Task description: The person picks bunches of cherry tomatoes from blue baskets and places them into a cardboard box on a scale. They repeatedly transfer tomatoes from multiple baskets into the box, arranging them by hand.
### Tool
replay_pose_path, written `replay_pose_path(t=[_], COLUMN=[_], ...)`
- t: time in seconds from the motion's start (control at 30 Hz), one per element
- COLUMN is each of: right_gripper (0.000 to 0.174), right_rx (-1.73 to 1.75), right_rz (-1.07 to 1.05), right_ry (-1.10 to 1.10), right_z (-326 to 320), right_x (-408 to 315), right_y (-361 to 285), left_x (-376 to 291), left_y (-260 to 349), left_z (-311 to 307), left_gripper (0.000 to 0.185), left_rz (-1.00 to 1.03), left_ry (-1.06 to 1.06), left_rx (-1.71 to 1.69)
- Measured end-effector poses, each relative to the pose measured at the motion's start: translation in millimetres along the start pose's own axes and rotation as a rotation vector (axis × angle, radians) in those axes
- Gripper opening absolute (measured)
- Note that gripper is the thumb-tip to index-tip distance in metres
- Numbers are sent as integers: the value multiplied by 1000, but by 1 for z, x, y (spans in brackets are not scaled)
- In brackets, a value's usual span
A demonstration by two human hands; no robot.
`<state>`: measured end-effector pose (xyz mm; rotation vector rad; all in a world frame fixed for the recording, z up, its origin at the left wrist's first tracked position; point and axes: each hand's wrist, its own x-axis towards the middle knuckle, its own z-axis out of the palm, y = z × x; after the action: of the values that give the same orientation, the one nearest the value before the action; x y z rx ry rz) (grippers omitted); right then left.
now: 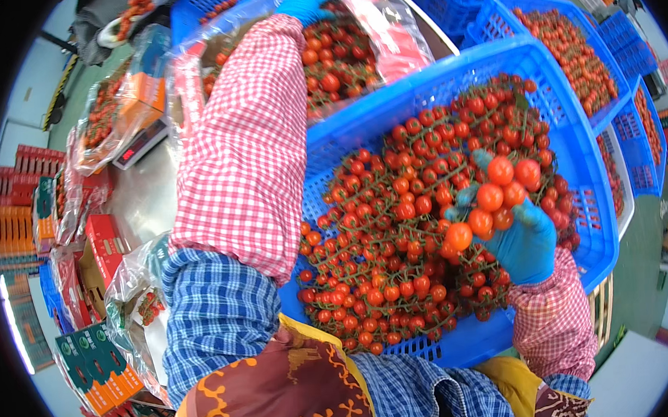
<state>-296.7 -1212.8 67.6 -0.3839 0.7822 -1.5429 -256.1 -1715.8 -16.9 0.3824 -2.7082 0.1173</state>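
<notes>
My right hand (522,243), in a blue glove, holds up a truss of cherry tomatoes (491,196) over a blue plastic crate (588,193). Many more trusses of red cherry tomatoes (382,251) lie heaped in that crate. At the top, my left hand (305,5), also gloved in blue, reaches to the far side of a box lined with clear plastic film (398,38). Tomatoes (334,65) fill part of this box, partly hidden by my checked sleeve. The left fingertips are partly hidden, so whether they grip anything does not show.
On the left, a packed orange and green carton (142,97) rests on a digital scale (143,143) beside a metal tabletop (152,191). An open red carton (107,248) and film-lined boxes stand nearer. More blue crates of tomatoes (571,50) stand at the right. Flat cartons (97,366) are stacked lower left.
</notes>
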Motion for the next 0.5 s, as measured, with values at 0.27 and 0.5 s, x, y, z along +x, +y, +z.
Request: replay_pose_path(t=[0.27, 0.5], right_gripper=[74, 62], right_rx=[162, 265], right_rz=[-136, -282], right_ry=[14, -73], right_z=[-2, -25], right_x=[1, -11], right_y=[-19, -36], left_x=[-3, -80], left_y=[37, 258], left_z=[-18, -79], left_gripper=[28, 28], left_rz=[-490, -39], left_ry=[153, 124], left_rx=[133, -336])
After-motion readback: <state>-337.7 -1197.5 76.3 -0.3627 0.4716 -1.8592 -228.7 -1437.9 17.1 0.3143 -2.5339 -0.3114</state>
